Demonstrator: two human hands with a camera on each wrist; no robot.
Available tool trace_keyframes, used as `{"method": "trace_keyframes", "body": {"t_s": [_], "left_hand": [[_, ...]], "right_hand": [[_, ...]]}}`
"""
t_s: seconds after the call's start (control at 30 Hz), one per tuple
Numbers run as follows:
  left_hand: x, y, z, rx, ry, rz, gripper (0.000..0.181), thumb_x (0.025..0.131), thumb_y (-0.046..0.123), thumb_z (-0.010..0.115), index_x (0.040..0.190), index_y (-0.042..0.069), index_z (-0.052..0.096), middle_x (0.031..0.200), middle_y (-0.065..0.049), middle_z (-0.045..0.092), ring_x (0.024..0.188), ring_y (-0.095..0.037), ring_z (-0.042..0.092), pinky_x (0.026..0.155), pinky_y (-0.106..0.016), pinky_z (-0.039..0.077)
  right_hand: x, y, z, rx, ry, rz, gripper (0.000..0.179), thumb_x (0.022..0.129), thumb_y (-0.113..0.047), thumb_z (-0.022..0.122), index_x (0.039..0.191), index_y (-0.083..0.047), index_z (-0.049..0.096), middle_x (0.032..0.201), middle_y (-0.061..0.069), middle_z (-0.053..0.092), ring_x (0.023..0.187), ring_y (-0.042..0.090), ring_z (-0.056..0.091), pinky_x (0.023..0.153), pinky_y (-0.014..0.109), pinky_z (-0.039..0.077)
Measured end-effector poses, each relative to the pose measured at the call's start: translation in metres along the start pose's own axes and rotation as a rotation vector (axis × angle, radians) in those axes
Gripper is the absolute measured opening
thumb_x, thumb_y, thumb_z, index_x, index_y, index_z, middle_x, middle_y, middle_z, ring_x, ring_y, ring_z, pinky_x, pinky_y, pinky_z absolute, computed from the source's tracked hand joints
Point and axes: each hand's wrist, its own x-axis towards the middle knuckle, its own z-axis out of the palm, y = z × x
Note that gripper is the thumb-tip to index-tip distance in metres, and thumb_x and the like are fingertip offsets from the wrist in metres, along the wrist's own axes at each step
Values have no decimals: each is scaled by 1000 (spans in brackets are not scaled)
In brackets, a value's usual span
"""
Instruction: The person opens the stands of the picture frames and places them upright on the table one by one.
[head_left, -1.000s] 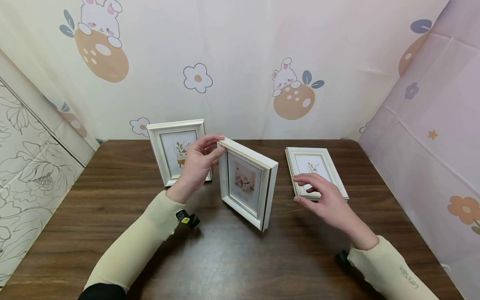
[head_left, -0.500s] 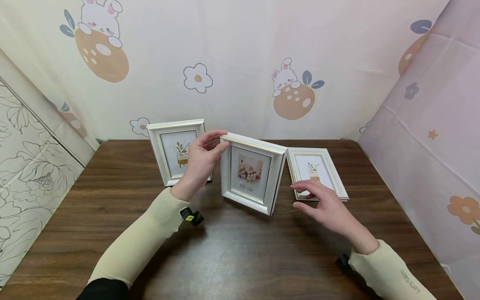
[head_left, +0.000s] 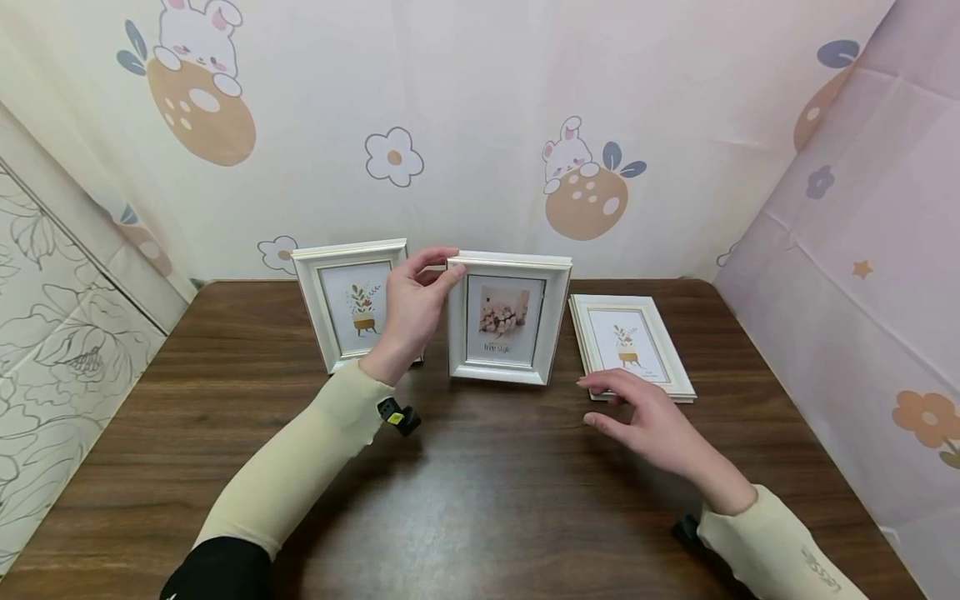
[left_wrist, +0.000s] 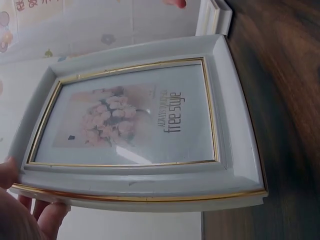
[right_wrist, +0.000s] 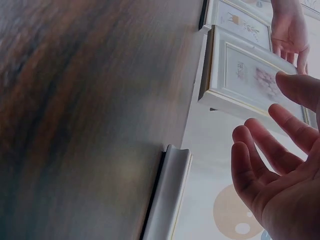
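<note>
My left hand pinches the upper left corner of a white picture frame with a gold inner edge and a pink flower print reading "free style". It is upright and faces me; whether its lower edge touches the table cannot be told. In the left wrist view this picture frame fills the middle, thumb and fingers at its edge. To its left stands a second white frame with a potted plant print, partly behind my left hand. My right hand, fingers loosely bent, holds nothing, near the lower edge of a flat-lying frame.
Everything is on a dark wooden table. Under the flat-lying frame another edge shows, as if frames are stacked. A patterned curtain hangs behind the table's back edge, and more printed cloth hangs on the right.
My left hand has moved back and slightly right, turning the flower-print frame from an angle to face me. My right hand has shifted only slightly toward me.
</note>
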Motion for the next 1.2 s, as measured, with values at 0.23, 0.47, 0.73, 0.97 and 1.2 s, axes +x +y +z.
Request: {"method": "trace_keyframes", "body": {"t_s": [0.23,0.47,0.73,0.97,1.2], "left_hand": [[8,-8,3,41,27,-28,24,90,12,75,114,7,70,108,-5,65,89,-18,65,71,-27,50],[14,-16,5,61,37,-59,26,92,13,73,116,6,68,113,-6,64,91,-19,63,74,-28,50],[19,-20,8,89,23,-73,24,93,13,72,117,10,69,115,-6,64,90,-20,63,73,-30,50],[23,-22,9,121,19,-97,28,95,13,69,123,10,68,120,-5,64,94,-20,62,77,-31,51],[26,-27,9,128,22,-135,27,98,13,64,125,17,67,124,-3,62,99,-20,60,80,-32,51]], "right_hand": [[1,1,1,-15,-17,6,39,85,-12,80,121,-18,65,122,-4,64,94,20,63,75,32,53],[2,2,2,-16,-26,7,37,87,-13,79,121,-18,66,123,-4,64,94,21,63,75,33,53],[2,1,3,-10,-28,13,37,87,-13,79,121,-18,66,122,-5,64,99,21,63,77,32,53],[2,1,3,-8,-29,18,36,88,-13,78,121,-18,66,123,-5,63,102,21,63,78,31,53],[2,0,3,-11,-36,27,36,88,-13,78,121,-17,66,123,-3,63,100,21,63,77,32,53]]}}
